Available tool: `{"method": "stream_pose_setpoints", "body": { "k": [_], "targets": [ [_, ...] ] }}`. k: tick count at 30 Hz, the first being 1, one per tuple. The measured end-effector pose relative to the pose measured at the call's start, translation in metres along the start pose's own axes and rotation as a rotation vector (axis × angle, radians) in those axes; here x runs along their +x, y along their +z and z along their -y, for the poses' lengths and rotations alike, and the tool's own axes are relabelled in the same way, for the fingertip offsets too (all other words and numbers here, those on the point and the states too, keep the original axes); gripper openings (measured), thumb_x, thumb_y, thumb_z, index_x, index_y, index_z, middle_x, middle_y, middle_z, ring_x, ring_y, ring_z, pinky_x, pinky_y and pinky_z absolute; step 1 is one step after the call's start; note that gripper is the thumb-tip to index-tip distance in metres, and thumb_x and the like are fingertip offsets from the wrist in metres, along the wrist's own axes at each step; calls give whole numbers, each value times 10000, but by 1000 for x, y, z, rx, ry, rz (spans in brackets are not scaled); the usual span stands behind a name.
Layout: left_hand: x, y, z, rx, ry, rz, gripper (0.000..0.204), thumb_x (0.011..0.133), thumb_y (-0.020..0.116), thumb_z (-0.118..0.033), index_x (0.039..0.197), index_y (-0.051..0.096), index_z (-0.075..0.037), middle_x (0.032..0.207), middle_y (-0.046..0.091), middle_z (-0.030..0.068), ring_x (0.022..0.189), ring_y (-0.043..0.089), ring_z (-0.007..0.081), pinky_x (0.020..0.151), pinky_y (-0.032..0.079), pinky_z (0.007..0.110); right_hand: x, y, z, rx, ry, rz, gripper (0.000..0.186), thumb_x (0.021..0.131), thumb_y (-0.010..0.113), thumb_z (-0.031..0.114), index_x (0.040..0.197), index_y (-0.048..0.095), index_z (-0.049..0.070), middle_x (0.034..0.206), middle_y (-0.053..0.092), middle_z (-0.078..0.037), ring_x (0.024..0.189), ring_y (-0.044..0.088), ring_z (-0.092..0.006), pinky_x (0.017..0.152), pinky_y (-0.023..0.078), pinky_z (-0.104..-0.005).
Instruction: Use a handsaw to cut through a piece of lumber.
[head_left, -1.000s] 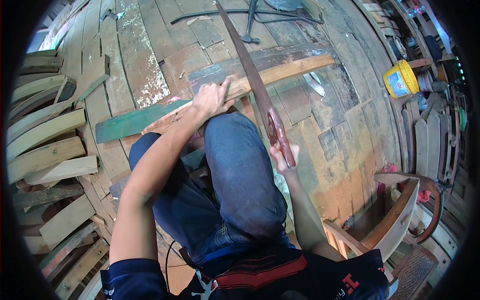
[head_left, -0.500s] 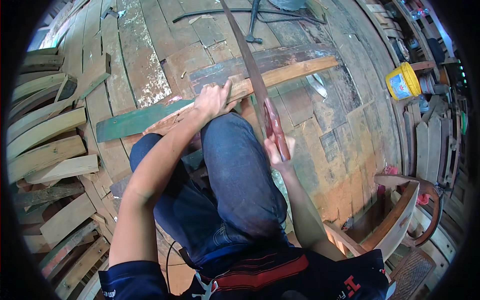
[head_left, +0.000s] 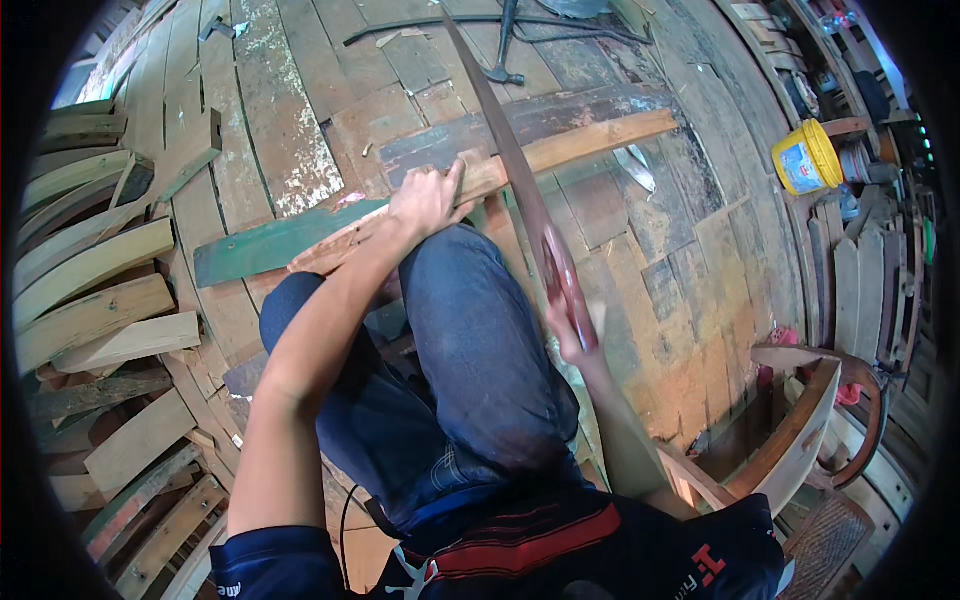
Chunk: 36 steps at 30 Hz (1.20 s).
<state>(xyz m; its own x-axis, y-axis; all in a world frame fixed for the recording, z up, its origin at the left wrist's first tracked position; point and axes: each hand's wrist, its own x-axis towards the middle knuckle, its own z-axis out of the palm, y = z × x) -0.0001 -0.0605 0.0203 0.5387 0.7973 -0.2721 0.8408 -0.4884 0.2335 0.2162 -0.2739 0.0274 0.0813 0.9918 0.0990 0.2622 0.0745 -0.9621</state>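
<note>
A long, slightly curved piece of wood lies slantwise in front of my knees, its far right end pale brown. My left hand is closed over its middle and presses on it beside my raised knee. In my closed right hand is the reddish-brown handle of a handsaw. The blade crosses the wood just right of my left hand and points away from me; its motion blurs the handle. Under the wood are a green-painted board and a dark, worn board.
Curved wooden pieces are stacked along the left. A hammer and a dark bar lie ahead on the plank floor. At the right stand a yellow bucket and a curved wooden chair frame.
My right hand has drawn the saw back toward me and slightly to the right. The left hand and the wood have stayed in place.
</note>
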Motion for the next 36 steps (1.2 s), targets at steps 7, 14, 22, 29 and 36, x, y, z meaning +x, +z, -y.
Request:
{"method": "stream_pose_setpoints", "body": {
  "k": [7,14,22,29,36],
  "targets": [
    [13,-4,-7,-43,39,-41,674,853,596,-478,1311,417,-18,1047,605,268,947,617,431,834,499,490,47,-2,14,93,-4,-23,192,844,623,35,682,524,5,513,448,-15,475,439,-84,437,336,-276],
    [-4,-10,4,57,-16,55,675,857,585,-508,1295,417,-22,1029,609,269,942,621,434,831,509,484,-36,-15,15,124,182,33,574,842,625,70,1374,438,-38,714,557,1,626,482,-63,544,400,-245],
    [12,-11,-13,-64,23,18,688,844,607,-486,1301,423,-6,1010,606,272,933,618,436,810,510,484,66,-4,-2,368,185,-4,225,836,630,29,649,505,19,534,467,-4,491,451,-77,440,337,-267],
    [4,-8,-3,17,-7,12,704,841,606,-496,1331,417,-27,1026,606,262,919,626,426,800,513,481,-24,-7,32,-4,28,-74,320,813,612,27,1130,626,-12,538,470,-29,480,471,-120,484,395,-289],
    [9,0,-8,33,45,-63,712,883,550,-491,1369,370,-2,908,645,269,896,639,413,873,486,465,59,5,-5,100,205,-30,206,839,638,71,668,530,33,529,479,-41,469,473,-113,441,355,-303]
  ]
}}
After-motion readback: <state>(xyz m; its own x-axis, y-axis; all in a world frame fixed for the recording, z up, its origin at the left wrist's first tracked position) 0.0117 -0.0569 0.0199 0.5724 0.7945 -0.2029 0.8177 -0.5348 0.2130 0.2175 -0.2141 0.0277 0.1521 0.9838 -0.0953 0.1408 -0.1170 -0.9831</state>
